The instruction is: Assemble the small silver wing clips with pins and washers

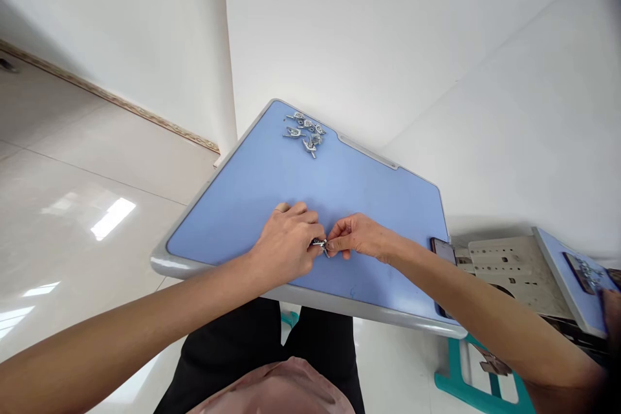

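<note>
Over the front part of a blue desktop (233, 207), my left hand (291, 239) is closed around a small silvery metal fitting (319, 243). Its exact kind is hard to make out, as the fingers cover most of it. From the right, my right hand (356, 235) pinches the end of the same fitting between thumb and forefinger. Further back on the desk lies a loose group of similar silvery metal fittings (309, 126), with curved bodies and thin prongs sticking out.
A phone (444, 250) lies at the desk's right edge, beyond my right forearm. A teal stool (456, 372) stands below on the right. Another blue desk (565, 272) bears metal pieces, with a person's hand (612, 310) beside it. White walls rise behind.
</note>
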Demonstrator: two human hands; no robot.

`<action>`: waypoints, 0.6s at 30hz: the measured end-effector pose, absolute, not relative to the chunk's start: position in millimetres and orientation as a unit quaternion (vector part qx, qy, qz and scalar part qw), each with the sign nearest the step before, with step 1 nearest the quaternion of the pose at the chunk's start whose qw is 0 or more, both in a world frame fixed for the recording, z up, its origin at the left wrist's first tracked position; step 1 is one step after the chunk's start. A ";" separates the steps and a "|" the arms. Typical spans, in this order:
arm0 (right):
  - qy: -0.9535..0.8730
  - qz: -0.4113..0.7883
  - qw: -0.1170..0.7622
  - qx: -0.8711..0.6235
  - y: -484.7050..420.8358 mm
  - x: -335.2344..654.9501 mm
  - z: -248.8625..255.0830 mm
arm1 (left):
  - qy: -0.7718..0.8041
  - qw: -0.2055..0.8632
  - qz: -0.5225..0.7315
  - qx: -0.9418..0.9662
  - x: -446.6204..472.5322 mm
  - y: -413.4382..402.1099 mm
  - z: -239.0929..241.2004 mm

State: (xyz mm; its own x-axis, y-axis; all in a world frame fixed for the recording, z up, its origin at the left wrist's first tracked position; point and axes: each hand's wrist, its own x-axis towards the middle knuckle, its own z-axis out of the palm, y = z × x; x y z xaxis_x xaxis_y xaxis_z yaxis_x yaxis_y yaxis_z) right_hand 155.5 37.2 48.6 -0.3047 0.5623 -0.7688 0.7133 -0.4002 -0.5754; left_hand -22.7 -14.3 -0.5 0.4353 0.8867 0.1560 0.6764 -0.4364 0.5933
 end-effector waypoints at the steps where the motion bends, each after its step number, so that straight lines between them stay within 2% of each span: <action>1: 0.542 -0.597 0.069 0.588 37.5 155.2 49.7 | 0.480 0.230 0.229 0.815 -22.5 -13.9 -0.6; 9: 0.540 -0.595 0.089 0.589 39.1 159.5 52.6 | 0.481 0.234 0.222 0.815 -22.0 -13.4 0.3; 13: 0.571 -0.576 0.071 0.580 32.1 156.4 53.1 | 0.481 0.233 0.226 0.815 -22.1 -13.6 -0.6; 15: 0.631 -0.499 0.062 0.591 23.0 153.3 54.4 | 0.482 0.230 0.227 0.814 -22.2 -13.4 -1.0; 18: 0.772 -0.281 0.064 0.566 6.0 152.5 53.3 | 0.482 0.227 0.229 0.814 -22.2 -13.2 -1.2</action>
